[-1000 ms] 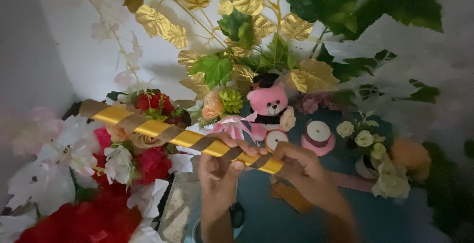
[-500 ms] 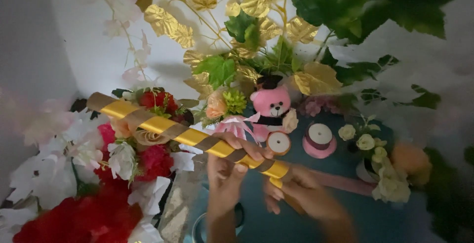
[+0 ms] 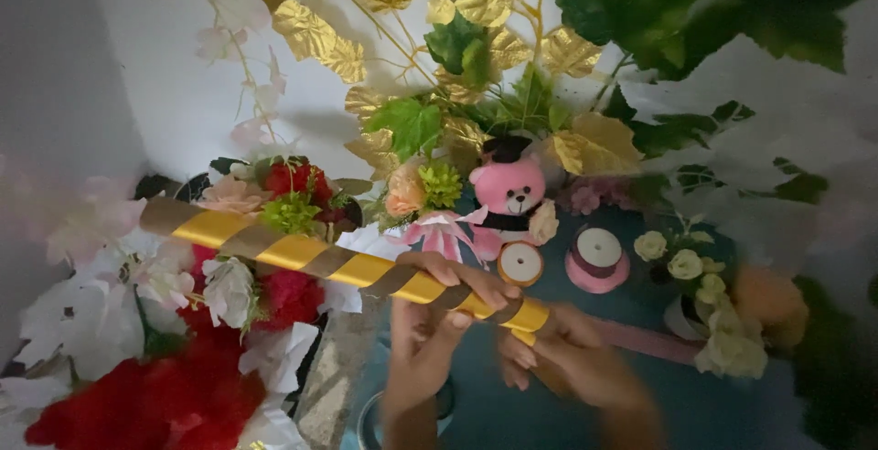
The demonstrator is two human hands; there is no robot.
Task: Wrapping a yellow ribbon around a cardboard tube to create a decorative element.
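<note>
A long stick point(image 3: 302, 253) wrapped in spiral bands of yellow and brown ribbon lies slanted from upper left to lower right. My left hand point(image 3: 437, 322) grips it near its right end, fingers curled over the top. My right hand point(image 3: 572, 358) holds the very end, pinching the ribbon there; it is blurred. A pink ribbon strip point(image 3: 651, 342) runs out to the right from behind my right hand.
A pink teddy bear point(image 3: 508, 192) sits behind the stick among gold point(image 3: 320, 37) and green leaves point(image 3: 407, 123). Two ribbon spools point(image 3: 521, 263) point(image 3: 597, 258) stand on the teal surface point(image 3: 494, 418). Red point(image 3: 155, 404) and white flowers point(image 3: 64, 308) fill the left; cream roses point(image 3: 709, 308) the right.
The stick and both hands sit slightly lower and further right in view. My right hand has shifted along the stick's end; the grip of the left hand is unchanged.
</note>
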